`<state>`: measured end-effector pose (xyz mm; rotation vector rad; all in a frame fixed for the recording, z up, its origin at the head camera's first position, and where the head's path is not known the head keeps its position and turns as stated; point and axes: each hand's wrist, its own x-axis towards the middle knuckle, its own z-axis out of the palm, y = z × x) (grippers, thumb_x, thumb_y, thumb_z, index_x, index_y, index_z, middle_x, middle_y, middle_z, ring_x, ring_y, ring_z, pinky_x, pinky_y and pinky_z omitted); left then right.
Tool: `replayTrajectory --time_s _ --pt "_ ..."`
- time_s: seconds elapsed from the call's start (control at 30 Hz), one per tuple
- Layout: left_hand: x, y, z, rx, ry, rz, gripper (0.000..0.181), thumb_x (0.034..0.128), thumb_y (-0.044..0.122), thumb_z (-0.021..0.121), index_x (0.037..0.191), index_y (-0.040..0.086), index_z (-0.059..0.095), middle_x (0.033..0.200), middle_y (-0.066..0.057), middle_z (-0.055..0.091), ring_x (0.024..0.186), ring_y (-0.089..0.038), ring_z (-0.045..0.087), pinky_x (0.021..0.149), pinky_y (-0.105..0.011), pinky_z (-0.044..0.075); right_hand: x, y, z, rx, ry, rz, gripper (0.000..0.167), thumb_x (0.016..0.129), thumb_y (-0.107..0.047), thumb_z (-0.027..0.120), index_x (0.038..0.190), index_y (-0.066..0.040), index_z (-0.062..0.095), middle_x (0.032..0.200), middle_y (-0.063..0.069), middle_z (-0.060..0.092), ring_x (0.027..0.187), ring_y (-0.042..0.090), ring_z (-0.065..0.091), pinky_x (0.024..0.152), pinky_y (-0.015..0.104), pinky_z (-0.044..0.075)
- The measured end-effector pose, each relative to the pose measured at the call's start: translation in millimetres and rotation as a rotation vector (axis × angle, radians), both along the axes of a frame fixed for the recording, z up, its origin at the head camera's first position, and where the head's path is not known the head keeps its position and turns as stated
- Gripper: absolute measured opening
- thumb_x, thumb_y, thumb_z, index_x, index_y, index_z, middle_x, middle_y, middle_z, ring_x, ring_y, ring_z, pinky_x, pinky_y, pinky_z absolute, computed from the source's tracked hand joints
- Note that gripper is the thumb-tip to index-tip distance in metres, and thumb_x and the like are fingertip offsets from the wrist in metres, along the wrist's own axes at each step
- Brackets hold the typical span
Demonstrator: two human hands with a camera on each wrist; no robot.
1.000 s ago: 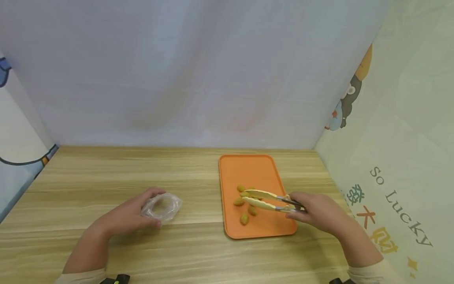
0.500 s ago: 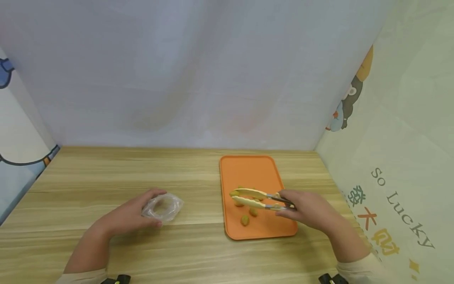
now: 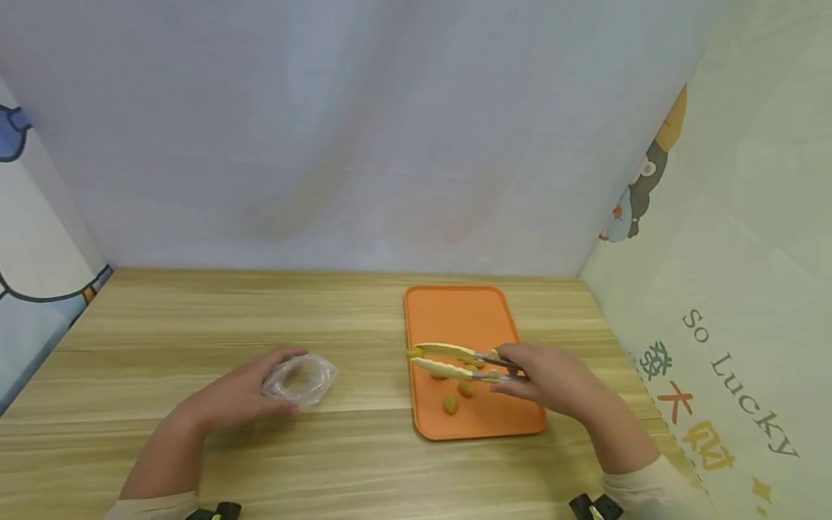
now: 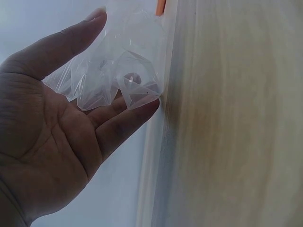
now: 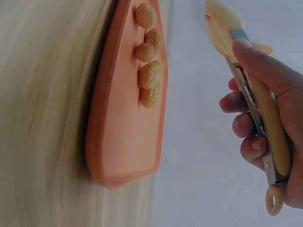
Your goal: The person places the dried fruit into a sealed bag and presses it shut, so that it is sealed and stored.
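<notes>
1. Compared with half a second ago, I see the right hand point(image 3: 549, 379) further left, carrying the tongs point(image 3: 448, 370) along with it.
2. At the tong tips, the small golden-brown piece point(image 3: 414, 352) has gone from above the orange tray point(image 3: 461, 310) to its left rim in the head view. It appears pinched between the tips, though the right wrist view doesn't let me confirm that.
3. My right wrist view shows the right hand gripping the tongs, thumb on one arm and fingers wrapped round the other.
4. The left hand point(image 3: 250, 386) has hardly moved. It holds the clear plastic bag point(image 3: 321, 377), thumb and fingers set wide apart about the side of it.
5. On the containers: the bag's mouth is spread round and faces up, near the table point(image 3: 214, 318), well to the left of the tray.
6. Inside the tray I count five other pieces point(image 5: 146, 16) from the right wrist, clustered together, some touching; the tray lies flat on the table.
</notes>
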<state>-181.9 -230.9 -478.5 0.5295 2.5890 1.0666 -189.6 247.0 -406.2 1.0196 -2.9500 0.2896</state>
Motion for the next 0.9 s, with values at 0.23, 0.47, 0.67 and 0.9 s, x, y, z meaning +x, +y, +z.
replayTrajectory --time_s 0.23,0.47,0.67,0.9 --pt "0.7 0.0 0.6 -0.009 0.000 0.008 0.088 0.0785 0.052 0.078 0.150 0.024 0.035 0.144 -0.014 0.046 0.124 -0.035 0.050 0.093 -0.055 0.044 -4.6 -10 -0.6 0.001 -0.010 0.021 0.033 0.088 -0.051 0.068 0.087 -0.024 0.048 0.072 -0.016 0.046 0.055 0.001 0.035 0.050 0.021 0.031" --pt "1.7 0.0 5.0 0.000 0.010 -0.001 0.087 0.0794 0.051 0.077 0.150 0.023 0.035 0.146 -0.016 0.045 0.125 -0.038 0.049 0.094 -0.057 0.043 -7.0 -20 -2.1 -0.025 0.015 0.058 0.032 0.087 -0.046 0.070 0.086 -0.024 0.047 0.072 -0.016 0.045 0.054 0.000 0.034 0.050 0.020 0.031" --pt "1.9 0.1 4.4 -0.001 0.009 -0.001 0.088 0.0793 0.051 0.077 0.151 0.023 0.035 0.146 -0.016 0.044 0.125 -0.038 0.049 0.094 -0.056 0.043 -8.5 -30 -1.5 -0.023 0.028 0.081 0.032 0.088 -0.050 0.068 0.090 -0.023 0.052 0.073 -0.016 0.046 0.055 0.000 0.036 0.050 0.020 0.032" --pt "1.6 -0.2 3.0 0.006 0.010 -0.011 0.088 0.0798 0.052 0.076 0.151 0.022 0.034 0.149 -0.017 0.042 0.130 -0.041 0.045 0.096 -0.059 0.042 -11.3 -46 1.1 -0.025 0.004 0.115 0.033 0.089 -0.052 0.065 0.094 -0.022 0.053 0.073 -0.015 0.045 0.056 0.002 0.035 0.050 0.020 0.031"
